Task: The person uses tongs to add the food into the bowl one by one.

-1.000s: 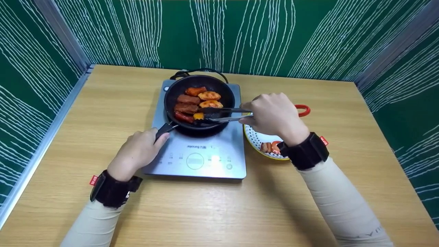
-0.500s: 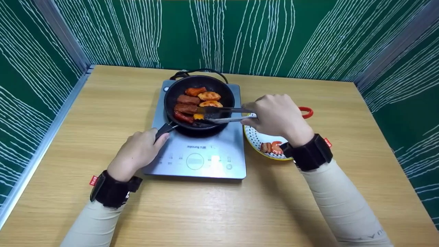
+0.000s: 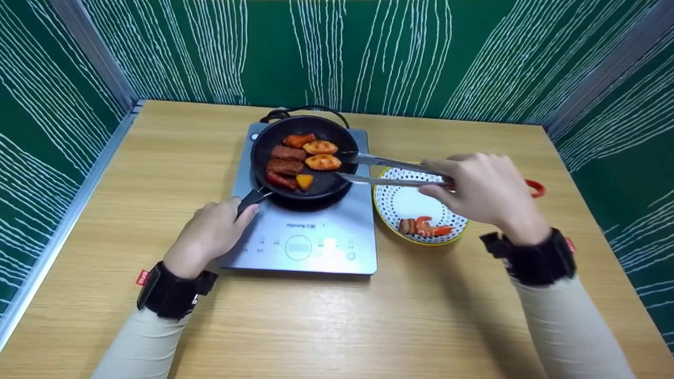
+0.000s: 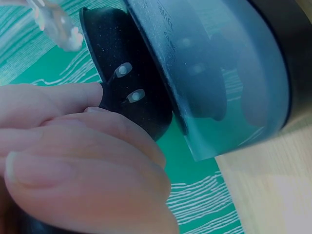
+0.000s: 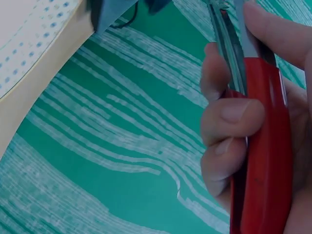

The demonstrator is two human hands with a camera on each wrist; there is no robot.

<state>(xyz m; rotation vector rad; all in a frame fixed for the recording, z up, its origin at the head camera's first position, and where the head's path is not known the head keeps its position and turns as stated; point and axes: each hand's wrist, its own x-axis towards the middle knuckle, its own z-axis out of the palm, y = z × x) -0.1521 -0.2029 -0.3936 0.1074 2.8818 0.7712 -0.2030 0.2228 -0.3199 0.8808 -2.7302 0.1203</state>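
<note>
My left hand [image 3: 218,229] grips the black handle [image 3: 250,202] of a frying pan [image 3: 331,184]. Two rivets on the pan's wall show beyond the fingers in the left wrist view. In the pan lie two golden chicken wings [image 3: 323,162], a drumstick-like piece [image 3: 299,140], two brown meat slabs [image 3: 285,167], a dark red strip [image 3: 281,180] and a yellow chunk [image 3: 304,182]. My right hand [image 3: 489,187] holds metal tongs [image 3: 395,182] by their red handles [image 5: 265,146]. The tongs' tips are spread apart over the pan's right side, with nothing between them.
The pan sits on a silver induction cooker [image 3: 331,258], a black cable [image 3: 321,107] behind it. To the right, under the tongs, a dotted yellow-rimmed bowl [image 3: 413,200] contains a shrimp [image 3: 432,229] and a small meat piece [image 3: 407,226]. Green walls [image 3: 363,58] enclose the wooden table [image 3: 295,326].
My right hand has moved right with the tongs, whose tips have left the yellow chunk and spread apart near the pan's right rim. The left hand stays on the handle.
</note>
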